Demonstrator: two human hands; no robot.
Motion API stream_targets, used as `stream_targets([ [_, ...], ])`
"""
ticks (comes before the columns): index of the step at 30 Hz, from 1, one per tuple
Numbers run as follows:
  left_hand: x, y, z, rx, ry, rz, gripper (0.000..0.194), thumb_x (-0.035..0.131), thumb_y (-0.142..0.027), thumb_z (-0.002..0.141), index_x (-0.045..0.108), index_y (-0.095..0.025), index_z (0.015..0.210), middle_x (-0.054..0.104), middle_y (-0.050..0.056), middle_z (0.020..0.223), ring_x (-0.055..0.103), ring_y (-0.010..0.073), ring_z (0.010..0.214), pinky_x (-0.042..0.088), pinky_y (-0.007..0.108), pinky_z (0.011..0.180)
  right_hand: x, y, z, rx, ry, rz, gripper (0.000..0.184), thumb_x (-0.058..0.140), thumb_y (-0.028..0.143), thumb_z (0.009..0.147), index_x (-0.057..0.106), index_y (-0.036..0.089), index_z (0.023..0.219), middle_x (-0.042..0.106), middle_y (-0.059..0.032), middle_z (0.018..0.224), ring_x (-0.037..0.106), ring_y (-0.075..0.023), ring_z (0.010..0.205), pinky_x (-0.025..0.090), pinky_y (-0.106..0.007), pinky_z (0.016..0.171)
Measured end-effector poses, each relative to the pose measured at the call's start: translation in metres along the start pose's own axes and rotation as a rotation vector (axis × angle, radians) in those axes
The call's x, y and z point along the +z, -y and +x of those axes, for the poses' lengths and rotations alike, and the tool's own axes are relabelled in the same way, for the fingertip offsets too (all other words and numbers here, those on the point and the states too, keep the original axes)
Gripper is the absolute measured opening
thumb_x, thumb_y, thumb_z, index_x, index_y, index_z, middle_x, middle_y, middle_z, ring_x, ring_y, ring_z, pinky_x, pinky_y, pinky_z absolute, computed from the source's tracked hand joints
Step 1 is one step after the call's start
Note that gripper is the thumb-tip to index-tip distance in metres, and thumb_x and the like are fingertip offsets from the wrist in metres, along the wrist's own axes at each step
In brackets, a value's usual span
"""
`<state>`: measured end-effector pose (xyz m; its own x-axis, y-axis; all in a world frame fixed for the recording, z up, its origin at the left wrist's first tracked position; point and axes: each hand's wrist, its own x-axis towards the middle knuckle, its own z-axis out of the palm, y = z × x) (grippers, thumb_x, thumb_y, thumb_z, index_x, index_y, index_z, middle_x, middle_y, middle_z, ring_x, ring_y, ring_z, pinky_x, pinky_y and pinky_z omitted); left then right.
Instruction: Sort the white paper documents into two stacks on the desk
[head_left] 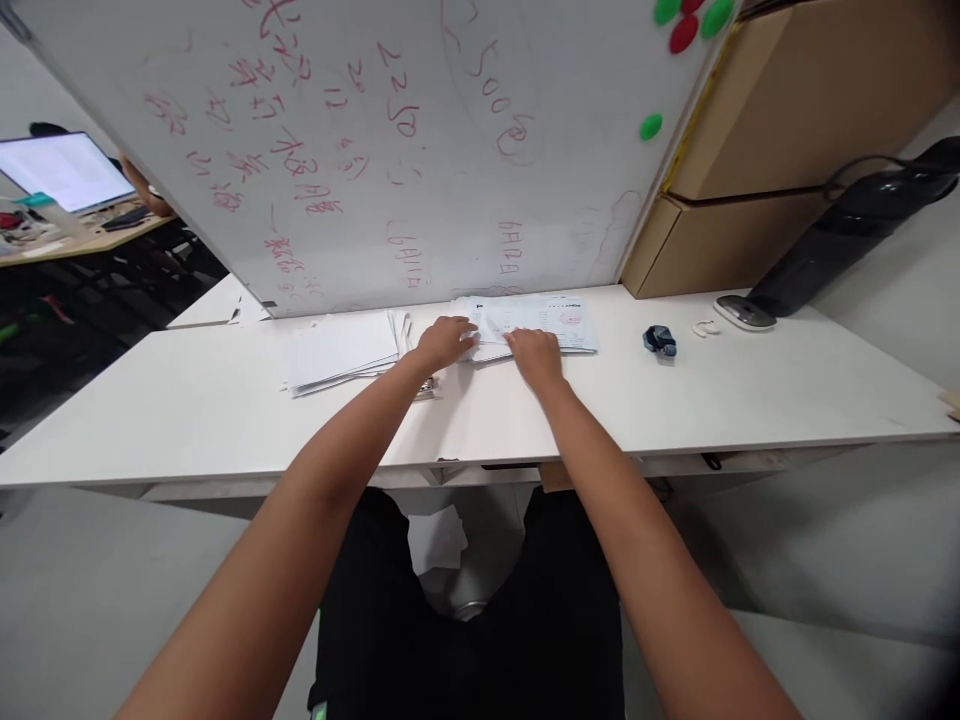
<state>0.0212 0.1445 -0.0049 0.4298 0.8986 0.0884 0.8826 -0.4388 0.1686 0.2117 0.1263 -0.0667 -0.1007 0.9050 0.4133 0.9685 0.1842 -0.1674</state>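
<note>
A stack of printed papers (540, 312) with a red stamp lies on the white desk, against the foot of the whiteboard. My left hand (448, 342) closes on the stack's left edge, fingers and thumb near its lower corner. Curled over the near edge of the same papers is my right hand (535, 353), its thumb pointing left across the sheets. To the left rests a second, uneven pile of white paper (341, 352). Beneath my left wrist a small metal object (426, 390) shows only in part, so its kind is unclear.
The whiteboard (450, 200) with red writing rises behind the desk (187, 400). On the right are a dark blue item (660, 341), white earbuds (705, 328), a mouse (745, 312), a black bottle (832, 240) and cardboard boxes (802, 110). A person's arm (145, 188) appears far left beside a monitor (67, 170).
</note>
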Motion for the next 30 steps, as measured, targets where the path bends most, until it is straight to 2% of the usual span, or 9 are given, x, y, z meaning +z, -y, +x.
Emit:
stream_targets([
  [4,0.009,0.005,0.012,-0.021,0.112,-0.021,0.044,0.055,-0.04,0.085,0.058,-0.025,0.126,0.064,0.004,0.121,0.057,0.0219,0.107,0.043,0.03,0.088,0.002,0.0,0.002,-0.009,0.03,-0.022,0.037,0.029,0.028,0.099,0.062,0.011,0.096,0.068,-0.014,0.09,0.06,-0.0213,0.082,0.03,-0.032,0.074],
  [7,0.012,0.007,0.015,-0.064,0.101,-0.038,0.044,0.056,-0.044,0.084,0.06,-0.025,0.123,0.067,0.003,0.116,0.06,0.0213,0.102,0.043,0.028,0.085,0.001,0.002,0.001,-0.016,0.02,-0.011,0.033,0.031,0.025,0.097,0.061,0.011,0.097,0.068,-0.0148,0.09,0.06,-0.0224,0.083,0.03,-0.033,0.074],
  [11,0.011,0.007,0.017,-0.086,0.092,-0.065,0.042,0.056,-0.046,0.083,0.064,-0.025,0.118,0.068,0.002,0.114,0.06,0.0202,0.1,0.043,0.026,0.083,0.0,0.003,-0.002,-0.018,-0.027,0.019,0.032,0.035,0.031,0.096,0.061,0.013,0.097,0.067,-0.0134,0.093,0.057,-0.024,0.088,0.031,-0.034,0.076],
  [16,0.005,0.01,0.023,-0.047,0.129,-0.053,0.036,0.055,-0.045,0.084,0.068,-0.027,0.113,0.068,0.001,0.114,0.06,0.0203,0.1,0.042,0.026,0.083,0.001,0.002,-0.003,-0.017,-0.039,0.028,0.033,0.033,0.032,0.096,0.06,0.014,0.099,0.066,-0.0132,0.095,0.055,-0.0246,0.089,0.03,-0.035,0.077],
  [19,0.001,0.008,0.025,-0.021,0.151,0.027,0.035,0.048,-0.045,0.089,0.068,-0.027,0.111,0.07,0.003,0.107,0.062,0.0199,0.095,0.043,0.026,0.078,0.001,0.002,-0.002,-0.018,-0.034,0.033,0.034,0.032,0.032,0.096,0.06,0.014,0.099,0.066,-0.0137,0.094,0.054,-0.0248,0.088,0.03,-0.035,0.076],
  [22,0.001,0.003,0.024,0.073,0.157,0.268,0.029,0.044,-0.032,0.092,0.068,-0.02,0.104,0.07,0.009,0.097,0.064,0.0214,0.089,0.043,0.029,0.075,0.001,0.001,-0.002,-0.021,-0.043,0.046,0.033,0.032,0.032,0.096,0.06,0.014,0.097,0.066,-0.013,0.094,0.054,-0.0244,0.088,0.03,-0.035,0.076],
  [25,0.004,-0.002,0.02,0.195,0.171,0.484,0.027,0.047,-0.01,0.085,0.063,-0.013,0.107,0.067,0.015,0.097,0.065,0.0242,0.088,0.043,0.032,0.073,0.001,0.001,-0.002,-0.021,-0.042,0.051,0.032,0.032,0.028,0.096,0.06,0.014,0.098,0.065,-0.013,0.095,0.054,-0.0243,0.088,0.03,-0.035,0.076],
  [27,0.006,-0.003,0.017,0.241,0.174,0.528,0.031,0.047,-0.003,0.081,0.06,-0.01,0.109,0.066,0.017,0.098,0.065,0.0251,0.088,0.043,0.033,0.072,0.001,0.001,-0.002,-0.019,-0.037,0.053,0.032,0.03,0.025,0.096,0.06,0.013,0.099,0.065,-0.0138,0.095,0.054,-0.0245,0.089,0.03,-0.035,0.077],
  [30,0.006,-0.003,0.016,0.253,0.157,0.517,0.031,0.046,0.0,0.08,0.059,-0.009,0.106,0.065,0.018,0.097,0.065,0.0262,0.087,0.042,0.034,0.07,0.001,0.001,-0.001,-0.015,-0.034,0.067,0.033,0.03,0.024,0.095,0.06,0.013,0.101,0.065,-0.0143,0.095,0.053,-0.0251,0.089,0.03,-0.036,0.077],
])
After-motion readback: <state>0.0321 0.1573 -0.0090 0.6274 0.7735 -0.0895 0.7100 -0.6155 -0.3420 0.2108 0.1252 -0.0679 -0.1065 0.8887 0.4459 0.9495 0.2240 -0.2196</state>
